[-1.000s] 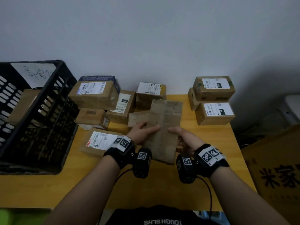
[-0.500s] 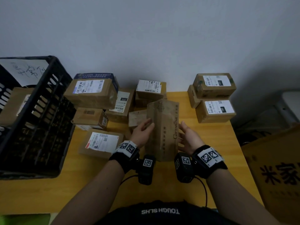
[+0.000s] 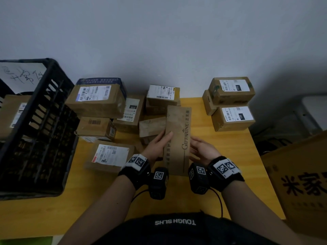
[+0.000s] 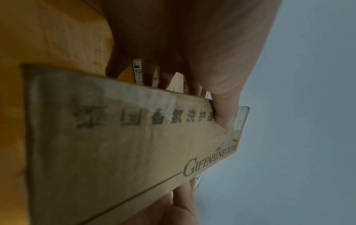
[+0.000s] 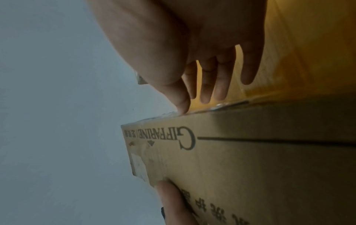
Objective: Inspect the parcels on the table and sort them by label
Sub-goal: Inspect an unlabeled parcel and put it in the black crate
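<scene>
Parcel (image 3: 177,138) held over table (image 3: 221,156) centre, head view: our left hand (image 3: 157,147) grips it, thumb on top; right hand (image 3: 203,151) beside its edge, fingers straight. Pile (image 3: 99,99) and crate (image 3: 44,121) left, stack (image 3: 231,103) right.
Left wrist: thumb (image 4: 223,109) pinches parcel, fingers behind.
Right wrist: our thumb tip (image 5: 182,105) touches parcel edge, fingers spread, loose.

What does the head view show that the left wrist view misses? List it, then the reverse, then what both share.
Head only: the black crate, the labelled parcels on the table, and both hands at once.
Left wrist only: the left thumb pressed on the box's face, fingers behind it.
Both: the left hand holding the Giffarine box, and the right hand beside it.
</scene>
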